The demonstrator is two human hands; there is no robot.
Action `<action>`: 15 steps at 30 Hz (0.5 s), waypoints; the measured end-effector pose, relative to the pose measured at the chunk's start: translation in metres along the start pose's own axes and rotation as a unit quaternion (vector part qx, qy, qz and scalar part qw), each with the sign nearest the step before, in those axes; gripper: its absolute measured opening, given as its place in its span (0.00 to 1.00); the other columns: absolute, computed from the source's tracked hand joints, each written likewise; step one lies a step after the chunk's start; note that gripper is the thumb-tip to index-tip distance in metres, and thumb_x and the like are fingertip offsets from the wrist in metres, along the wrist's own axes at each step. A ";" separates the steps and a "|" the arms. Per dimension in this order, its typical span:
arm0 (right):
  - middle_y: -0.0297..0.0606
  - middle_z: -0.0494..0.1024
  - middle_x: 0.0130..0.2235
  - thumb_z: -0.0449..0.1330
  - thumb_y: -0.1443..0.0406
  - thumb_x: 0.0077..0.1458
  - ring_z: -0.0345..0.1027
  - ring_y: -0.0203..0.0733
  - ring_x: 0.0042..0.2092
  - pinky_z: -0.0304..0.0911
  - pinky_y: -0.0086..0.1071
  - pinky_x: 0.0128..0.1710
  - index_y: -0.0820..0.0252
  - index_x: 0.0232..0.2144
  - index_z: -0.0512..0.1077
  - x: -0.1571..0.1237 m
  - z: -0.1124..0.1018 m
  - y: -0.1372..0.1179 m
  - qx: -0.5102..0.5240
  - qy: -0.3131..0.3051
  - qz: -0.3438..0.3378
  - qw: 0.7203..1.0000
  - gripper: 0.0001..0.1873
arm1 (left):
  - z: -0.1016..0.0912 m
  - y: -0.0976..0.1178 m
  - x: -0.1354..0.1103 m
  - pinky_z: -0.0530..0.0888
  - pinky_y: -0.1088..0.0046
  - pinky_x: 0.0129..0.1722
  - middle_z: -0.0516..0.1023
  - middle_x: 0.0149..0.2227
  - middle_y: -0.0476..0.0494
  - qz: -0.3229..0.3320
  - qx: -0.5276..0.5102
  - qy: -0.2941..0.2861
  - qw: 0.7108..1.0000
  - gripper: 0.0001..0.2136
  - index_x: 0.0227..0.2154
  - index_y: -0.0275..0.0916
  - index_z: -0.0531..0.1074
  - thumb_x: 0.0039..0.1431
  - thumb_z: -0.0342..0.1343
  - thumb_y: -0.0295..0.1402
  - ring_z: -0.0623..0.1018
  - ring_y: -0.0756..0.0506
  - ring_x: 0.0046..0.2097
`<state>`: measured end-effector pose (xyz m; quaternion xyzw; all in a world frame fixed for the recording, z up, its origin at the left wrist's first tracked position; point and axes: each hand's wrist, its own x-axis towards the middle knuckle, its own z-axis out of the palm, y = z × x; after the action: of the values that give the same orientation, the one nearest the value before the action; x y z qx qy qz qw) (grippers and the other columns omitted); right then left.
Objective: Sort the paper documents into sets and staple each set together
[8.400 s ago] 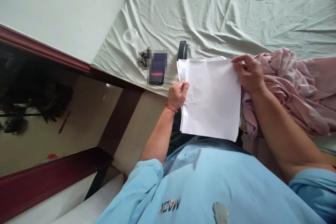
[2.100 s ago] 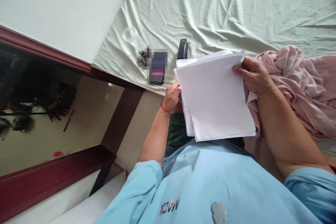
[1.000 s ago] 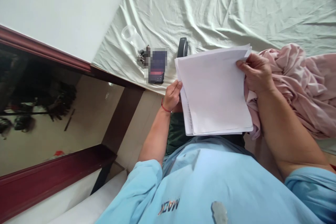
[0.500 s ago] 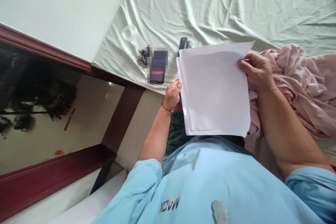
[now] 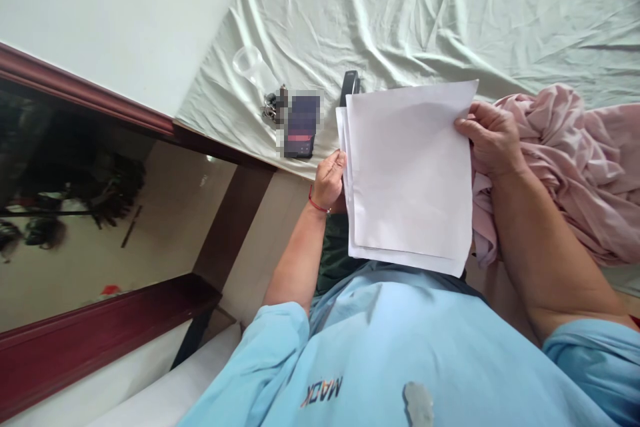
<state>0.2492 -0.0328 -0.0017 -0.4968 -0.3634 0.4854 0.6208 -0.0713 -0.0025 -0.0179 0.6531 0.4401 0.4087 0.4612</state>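
I hold a stack of white paper sheets [image 5: 407,173] in front of my chest, above the edge of a bed. My left hand [image 5: 330,179] is closed on the stack's left edge, a red thread round its wrist. My right hand [image 5: 493,140] is closed on the right edge near the top corner, pinching the top sheet. The sheets are slightly fanned, with lower sheets peeking out at the left and bottom.
The bed's pale green sheet [image 5: 400,13] is wrinkled. On it lie a black stapler [image 5: 350,83], a dark phone [image 5: 301,128], keys [image 5: 273,105] and a clear plastic cup [image 5: 249,63]. A pink cloth [image 5: 565,160] is bunched at the right. A dark red wooden frame [image 5: 90,103] runs at the left.
The top sheets, lifted and tilted by my right hand a second ago, have come back down flatter onto the stack. My left hand has stayed on the left edge.
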 end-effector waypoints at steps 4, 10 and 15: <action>0.34 0.78 0.27 0.81 0.53 0.34 0.65 0.36 0.26 0.66 0.35 0.30 0.56 0.34 0.81 -0.001 -0.001 -0.001 -0.002 -0.011 -0.005 1.000 0.25 | 0.001 0.002 -0.001 0.59 0.68 0.28 0.58 0.22 0.52 0.009 0.006 0.001 1.000 0.29 0.22 0.41 0.61 0.66 0.52 0.61 0.60 0.49 0.26; 0.33 0.77 0.27 0.81 0.52 0.35 0.63 0.34 0.26 0.67 0.35 0.32 0.55 0.33 0.81 -0.003 -0.001 -0.002 0.004 -0.021 -0.009 1.000 0.24 | 0.003 0.002 -0.001 0.58 0.67 0.28 0.58 0.23 0.52 0.006 -0.012 0.001 1.000 0.28 0.22 0.41 0.61 0.67 0.52 0.60 0.59 0.50 0.27; 0.32 0.73 0.26 0.81 0.53 0.36 0.61 0.33 0.26 0.67 0.33 0.33 0.56 0.34 0.81 -0.004 0.000 -0.004 0.013 -0.021 -0.010 1.000 0.24 | 0.004 -0.001 -0.002 0.59 0.67 0.30 0.59 0.24 0.52 0.006 -0.022 0.000 1.000 0.28 0.23 0.41 0.62 0.67 0.52 0.60 0.60 0.50 0.28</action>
<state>0.2491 -0.0363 0.0026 -0.4748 -0.3752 0.4945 0.6239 -0.0686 -0.0050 -0.0195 0.6454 0.4268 0.4211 0.4732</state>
